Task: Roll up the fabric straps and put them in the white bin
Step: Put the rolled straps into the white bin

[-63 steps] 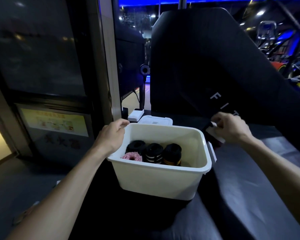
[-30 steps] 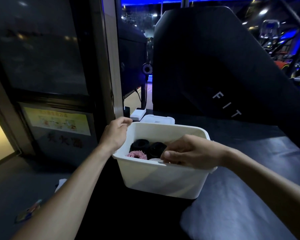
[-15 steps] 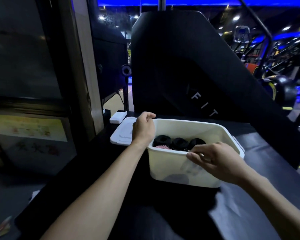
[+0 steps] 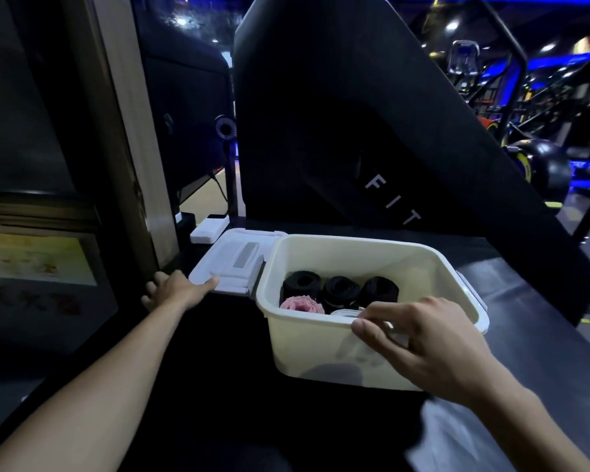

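A white bin (image 4: 321, 349) is shown standing on a dark surface (image 4: 542, 335), its top uncovered. Inside it, 3 black rolled straps (image 4: 339, 291) are set upright in a row along the far side, touching one another. A pink rolled strap (image 4: 300, 304) is seen just in front of the leftmost black one, and a white rolled strap (image 4: 346, 313) lies beside the pink one, against the near wall.

The right hand (image 4: 423, 345) is held over the near rim of the bin, its fingers loosely curled; the fingertips (image 4: 363, 313) are placed at the white roll (whether the roll is actually pinched cannot be told). The left hand (image 4: 174, 291) is extended to the left of the bin, its fingers straight, with one finger touching the near edge of a white lid (image 4: 234, 264) that lies flat just beside the bin. A small white box (image 4: 208, 230) is seen behind the lid. A large black panel (image 4: 372, 114) lettered "FIT" rises behind the bin.
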`<move>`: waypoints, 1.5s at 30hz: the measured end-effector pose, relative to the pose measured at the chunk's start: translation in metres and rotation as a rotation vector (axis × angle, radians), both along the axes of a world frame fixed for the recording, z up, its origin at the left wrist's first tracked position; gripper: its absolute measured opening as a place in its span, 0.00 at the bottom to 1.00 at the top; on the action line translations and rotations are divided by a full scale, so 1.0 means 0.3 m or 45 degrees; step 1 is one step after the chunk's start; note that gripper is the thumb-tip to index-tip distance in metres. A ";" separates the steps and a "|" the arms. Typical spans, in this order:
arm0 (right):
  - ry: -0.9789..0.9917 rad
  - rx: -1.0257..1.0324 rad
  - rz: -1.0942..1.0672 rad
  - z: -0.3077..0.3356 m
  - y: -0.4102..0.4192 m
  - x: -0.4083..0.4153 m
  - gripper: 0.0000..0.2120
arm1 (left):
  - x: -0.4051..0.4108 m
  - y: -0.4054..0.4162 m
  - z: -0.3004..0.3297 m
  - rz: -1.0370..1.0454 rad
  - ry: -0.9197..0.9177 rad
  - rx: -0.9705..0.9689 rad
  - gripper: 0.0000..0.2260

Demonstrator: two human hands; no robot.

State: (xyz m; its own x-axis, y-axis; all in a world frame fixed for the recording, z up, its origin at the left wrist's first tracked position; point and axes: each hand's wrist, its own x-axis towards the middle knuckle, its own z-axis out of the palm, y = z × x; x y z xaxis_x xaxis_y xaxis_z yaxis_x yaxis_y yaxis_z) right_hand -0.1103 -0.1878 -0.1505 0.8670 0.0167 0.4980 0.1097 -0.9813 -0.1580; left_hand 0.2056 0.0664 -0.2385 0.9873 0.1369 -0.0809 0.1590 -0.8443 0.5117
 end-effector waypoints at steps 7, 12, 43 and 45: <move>0.010 -0.043 -0.031 -0.007 -0.004 0.002 0.23 | 0.028 -0.009 -0.006 0.073 0.056 -0.083 0.33; 0.073 -0.043 -0.076 -0.004 -0.006 0.001 0.24 | -0.057 0.063 0.038 0.079 0.053 -0.708 0.28; 0.160 0.980 -0.586 0.117 -0.150 -0.232 0.26 | -0.568 -0.196 0.437 -0.611 -0.202 -1.018 0.15; 0.245 0.821 -0.628 0.116 -0.156 -0.217 0.26 | -0.549 -0.193 0.420 -0.622 -0.233 -0.848 0.07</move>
